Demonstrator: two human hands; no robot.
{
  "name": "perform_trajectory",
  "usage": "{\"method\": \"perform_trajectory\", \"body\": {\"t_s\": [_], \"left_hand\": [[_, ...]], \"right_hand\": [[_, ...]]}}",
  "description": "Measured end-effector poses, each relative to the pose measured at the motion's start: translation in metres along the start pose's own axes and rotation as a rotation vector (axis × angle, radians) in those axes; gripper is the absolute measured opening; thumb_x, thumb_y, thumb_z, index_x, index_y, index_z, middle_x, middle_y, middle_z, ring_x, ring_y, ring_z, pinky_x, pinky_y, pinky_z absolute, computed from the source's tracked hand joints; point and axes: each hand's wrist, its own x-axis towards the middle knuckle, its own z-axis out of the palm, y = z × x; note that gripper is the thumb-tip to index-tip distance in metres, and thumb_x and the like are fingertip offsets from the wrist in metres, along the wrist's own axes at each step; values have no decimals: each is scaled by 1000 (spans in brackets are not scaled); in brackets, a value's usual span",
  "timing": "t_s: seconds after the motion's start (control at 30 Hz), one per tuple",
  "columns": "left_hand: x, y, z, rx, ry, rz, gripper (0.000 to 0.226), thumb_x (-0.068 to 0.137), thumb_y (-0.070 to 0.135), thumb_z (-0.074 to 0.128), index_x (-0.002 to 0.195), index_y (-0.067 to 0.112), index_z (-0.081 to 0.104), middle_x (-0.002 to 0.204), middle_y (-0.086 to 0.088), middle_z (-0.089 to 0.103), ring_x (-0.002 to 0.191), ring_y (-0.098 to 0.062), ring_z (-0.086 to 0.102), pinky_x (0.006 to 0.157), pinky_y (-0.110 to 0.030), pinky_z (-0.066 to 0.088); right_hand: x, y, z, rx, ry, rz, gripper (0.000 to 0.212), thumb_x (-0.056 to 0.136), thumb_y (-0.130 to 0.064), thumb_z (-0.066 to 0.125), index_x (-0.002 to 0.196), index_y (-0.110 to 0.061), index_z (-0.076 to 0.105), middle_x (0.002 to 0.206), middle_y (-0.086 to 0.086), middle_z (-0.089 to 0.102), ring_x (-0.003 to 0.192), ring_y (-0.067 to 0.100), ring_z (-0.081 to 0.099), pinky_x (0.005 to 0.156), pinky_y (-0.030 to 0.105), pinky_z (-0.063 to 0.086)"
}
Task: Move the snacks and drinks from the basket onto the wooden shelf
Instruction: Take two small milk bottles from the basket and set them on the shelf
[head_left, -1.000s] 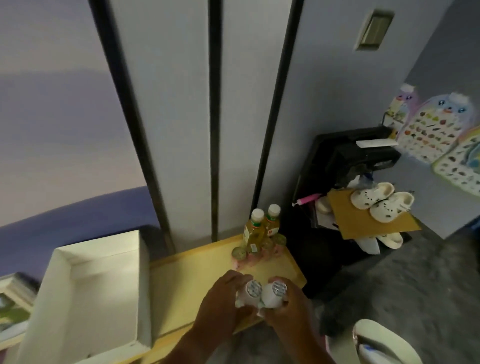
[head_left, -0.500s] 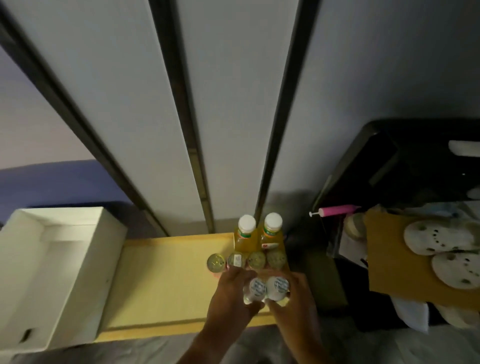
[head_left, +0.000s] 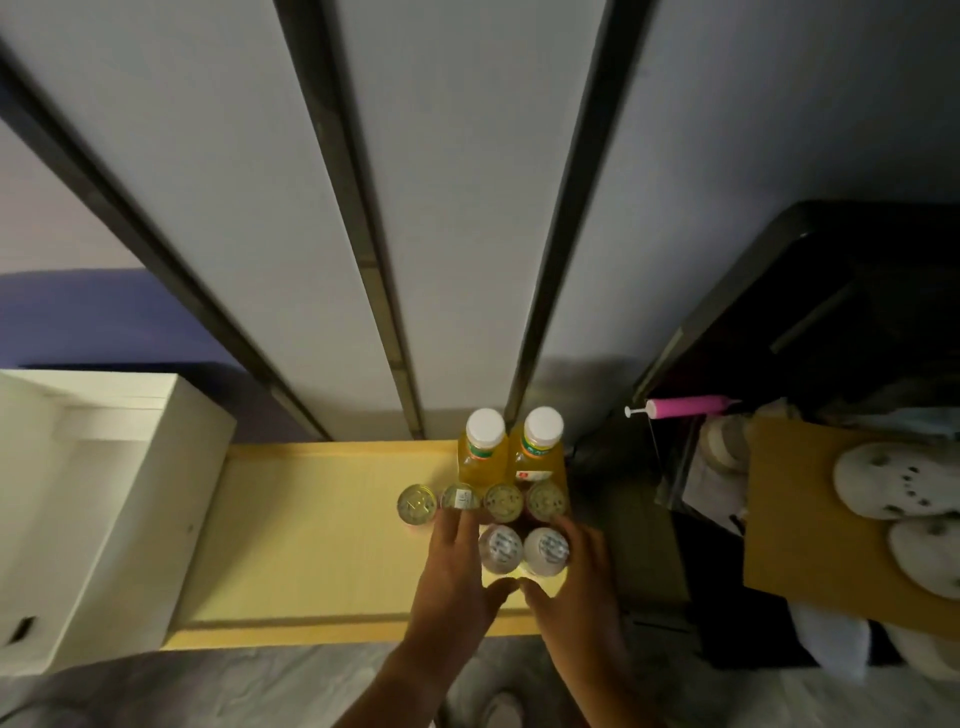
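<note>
The wall panels (head_left: 467, 208) fill most of the view, with the white box (head_left: 104, 493) off to the left and a dark rack (head_left: 831, 338) with pale clogs (head_left: 893, 483) on the right. Right below is the wooden shelf (head_left: 322, 545), and its right end is filling up nicely. Two yellow juice bottles (head_left: 511, 452) stand at the back against the wall, then a row of four small cans (head_left: 480, 503) in front of them. Nearest the edge are the two little foil-topped bottles (head_left: 524, 550), side by side, touching. A second ago both of those were clutched up in the hands well short of the row; now they're standing on the wood just in front of the cans and the grip has loosened. The left hand (head_left: 457, 582) is spread open along the left bottle with fingertips up by the cans, and the right hand (head_left: 576, 587) is open too, cupped loosely beside the right bottle, thumbs nearly meeting in front. So I'd say this pair is basically delivered and the hands are about to come off. The basket isn't in view, so no idea how much is left to carry over.
</note>
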Motion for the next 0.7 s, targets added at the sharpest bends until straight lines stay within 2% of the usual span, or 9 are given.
{"method": "perform_trajectory", "body": {"t_s": [0.13, 0.2, 0.27, 0.33, 0.4, 0.43, 0.57, 0.7], "left_hand": [[-8, 20, -31, 208, -6, 51, 74, 71, 45, 76, 134, 29, 42, 134, 9, 43, 121, -13, 48, 84, -27, 55], [-12, 35, -56, 305, -2, 123, 64, 76, 50, 64, 134, 29, 45, 133, 8, 47, 120, -14, 50, 87, -26, 53], [-13, 52, -84, 385, 28, 199, 59, 83, 51, 54, 137, 27, 47, 138, 7, 49, 126, -17, 49, 100, -27, 47], [-12, 71, -115, 473, 94, 236, 61, 91, 56, 43, 146, 28, 40, 152, 5, 41, 140, -19, 38, 114, -31, 31], [-12, 85, -147, 550, 136, 223, 68, 96, 64, 26, 155, 28, 23, 163, 4, 16, 151, -18, 14, 121, -36, 13], [-14, 91, -163, 589, 157, 221, 71, 97, 65, 20, 156, 27, 17, 163, 3, 6, 151, -17, 5, 123, -38, 10], [-45, 96, -223, 679, 244, 143, 75, 97, 68, 15, 157, 25, 7, 165, 1, -3, 152, -18, -7, 125, -42, 6], [-114, 89, -273, 737, 321, -10, 75, 96, 69, 11, 157, 26, 4, 164, 4, -9, 151, -17, -12, 124, -42, 3]], "right_hand": [[-9, -16, -24, -79, -37, -62, 94, 68, -47, 86, 146, -34, 35, 149, -13, 39, 136, 9, 39, 103, 29, 46], [-14, -35, -44, -174, -51, -134, 95, 75, -66, 70, 152, -31, 27, 157, -10, 34, 142, 11, 34, 110, 31, 40], [-17, -60, -65, -284, -14, -261, 91, 82, -80, 45, 154, -28, 26, 160, -8, 31, 145, 14, 30, 115, 34, 31], [-18, -90, -85, -374, 37, -385, 86, 88, -78, 37, 154, -24, 30, 162, -5, 27, 148, 17, 26, 117, 40, 25], [-20, -123, -101, -426, 45, -464, 82, 91, -74, 36, 156, -25, 25, 165, -6, 17, 151, 16, 13, 121, 46, 20], [-21, -138, -106, -437, 47, -494, 82, 92, -74, 34, 157, -25, 22, 165, -6, 14, 152, 15, 9, 122, 47, 18], [-32, -199, -111, -467, 24, -609, 86, 86, -79, 23, 155, -27, 27, 165, -5, 16, 151, 22, 16, 122, 50, 20], [-71, -254, -94, -476, -50, -738, 84, 87, -77, 21, 157, -31, 19, 166, -6, 8, 153, 22, 9, 123, 48, 17]]}}
